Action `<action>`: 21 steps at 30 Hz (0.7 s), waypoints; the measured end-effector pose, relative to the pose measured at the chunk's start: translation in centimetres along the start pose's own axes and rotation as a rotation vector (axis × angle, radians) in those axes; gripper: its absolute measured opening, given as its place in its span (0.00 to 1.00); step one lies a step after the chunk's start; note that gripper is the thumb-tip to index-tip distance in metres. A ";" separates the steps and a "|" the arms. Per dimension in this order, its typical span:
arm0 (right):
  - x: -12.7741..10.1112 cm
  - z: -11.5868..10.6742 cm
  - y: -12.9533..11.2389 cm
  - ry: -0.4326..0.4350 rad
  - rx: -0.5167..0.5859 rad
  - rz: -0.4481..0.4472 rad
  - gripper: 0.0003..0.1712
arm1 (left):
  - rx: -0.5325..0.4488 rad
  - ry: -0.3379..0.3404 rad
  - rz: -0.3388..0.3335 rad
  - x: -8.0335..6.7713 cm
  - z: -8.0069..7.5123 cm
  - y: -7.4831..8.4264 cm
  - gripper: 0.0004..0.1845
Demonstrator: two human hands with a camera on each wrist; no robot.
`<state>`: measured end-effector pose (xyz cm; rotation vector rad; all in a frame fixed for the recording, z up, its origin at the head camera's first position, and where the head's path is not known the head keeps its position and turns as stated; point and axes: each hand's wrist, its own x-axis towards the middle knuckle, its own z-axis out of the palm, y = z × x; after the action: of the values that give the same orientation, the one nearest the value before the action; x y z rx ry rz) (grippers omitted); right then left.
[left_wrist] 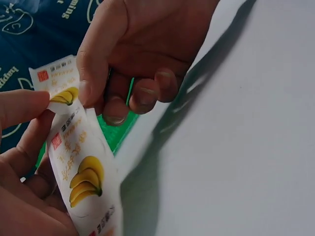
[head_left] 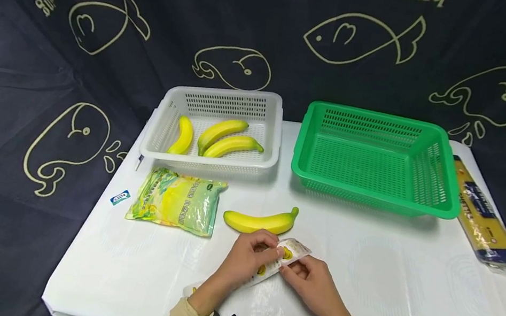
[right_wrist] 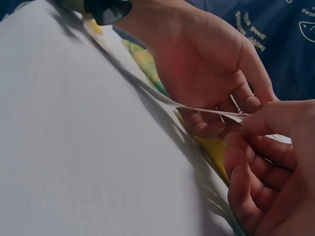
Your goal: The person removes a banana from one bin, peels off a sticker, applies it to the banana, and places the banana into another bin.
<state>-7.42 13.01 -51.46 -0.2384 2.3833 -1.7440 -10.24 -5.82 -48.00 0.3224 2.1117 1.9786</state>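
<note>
Both hands pinch a white strip of banana stickers point(left_wrist: 88, 182), printed with yellow banana bunches and small red marks. My left hand point(head_left: 245, 259) holds it from the left, thumb close to a printed bunch. From the other side, my right hand point(head_left: 313, 285) pinches the strip's edge between thumb and finger, its other fingers curled. A fold or lifted part of the strip shows between the two hands in the left wrist view. The strip's lower end trails under my left forearm. Just beyond the hands a yellow banana point(head_left: 259, 222) lies on the table.
Behind on the left, a white basket point(head_left: 208, 162) holds several bananas. A green basket point(head_left: 374, 196) stands to its right. A yellow-green packet point(head_left: 176, 201) and a small blue-white label point(head_left: 120, 197) lie left; a long yellow-and-blue package point(head_left: 485, 212) lies at the right edge.
</note>
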 end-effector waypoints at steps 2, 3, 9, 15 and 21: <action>0.1 0.2 -0.2 0.000 0.027 0.015 0.10 | -0.018 0.014 -0.035 -0.1 -0.1 0.6 0.06; 0.2 0.3 -0.3 -0.007 0.042 0.023 0.10 | -0.024 0.019 -0.043 -0.1 -0.1 0.7 0.06; 0.3 0.4 -0.2 -0.090 0.129 0.030 0.08 | -0.039 0.017 -0.042 -0.1 -0.1 1.0 0.06; 0.0 0.2 0.0 -0.167 0.187 -0.040 0.05 | -0.033 0.019 -0.049 -0.2 -0.2 0.8 0.05; 0.3 0.9 -0.3 -0.024 0.103 0.064 0.10 | -0.023 0.009 -0.017 -0.2 0.0 0.7 0.04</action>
<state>-7.47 11.99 -51.50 -0.1662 2.2514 -1.8172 -10.02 -5.82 -47.29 0.2909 2.0890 1.9966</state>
